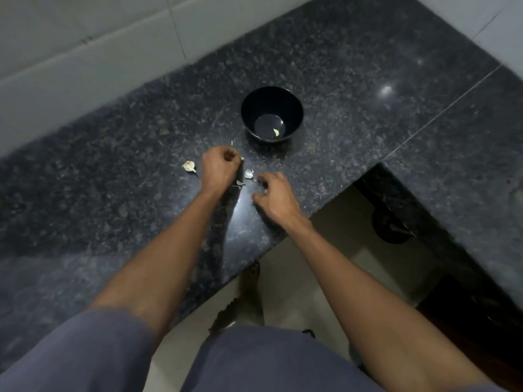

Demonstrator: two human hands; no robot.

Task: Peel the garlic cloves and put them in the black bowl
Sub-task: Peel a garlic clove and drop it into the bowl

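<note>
A black bowl (271,113) stands on the dark granite counter (113,171) with one peeled pale clove (276,132) lying in its bottom. My left hand (219,166) is curled just in front and to the left of the bowl, and a pale tip of a garlic clove (242,158) shows at its fingers. My right hand (276,196) hovers over the counter with its fingers loosely bent and nothing visible in them. Between the hands lies an unpeeled clove (248,174). A garlic piece with its skin (189,166) lies to the left of my left hand.
Bits of peel (240,183) lie on the counter between my hands. The counter's front edge runs diagonally under my right wrist, with the floor and my feet (249,281) below. A tiled wall (85,52) rises behind the counter.
</note>
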